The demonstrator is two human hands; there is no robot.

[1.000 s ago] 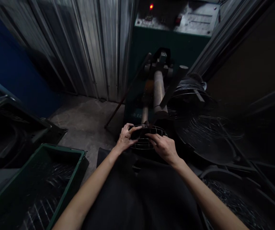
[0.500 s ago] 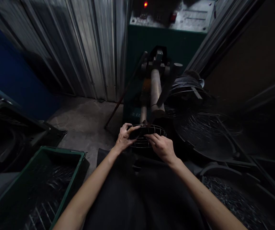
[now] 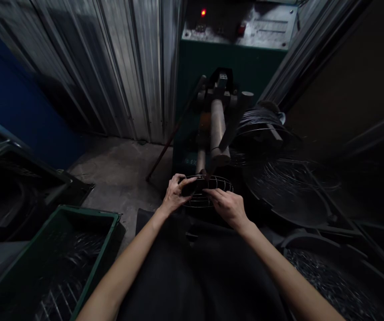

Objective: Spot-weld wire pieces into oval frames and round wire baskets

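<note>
A round wire basket with thin metal bars sits just below the electrode tips of what looks like a spot welder. My left hand grips its left side, thumb and fingers around the wires. On the right, my right hand is closed in a pinch, its fingertips over the basket's middle. Whatever lies between those fingertips is too small and dark to make out. The lower electrode arm ends at the basket's far rim.
To the left stands a green crate with wire pieces inside. A dark tub of short metal pieces is at lower right, with coiled wire behind it. A thin rod leans left of the machine. A red lamp glows on its panel.
The view has tilted up slightly, so the machine appears a little lower. Both hands and the basket keep nearly the same position under the electrodes.
</note>
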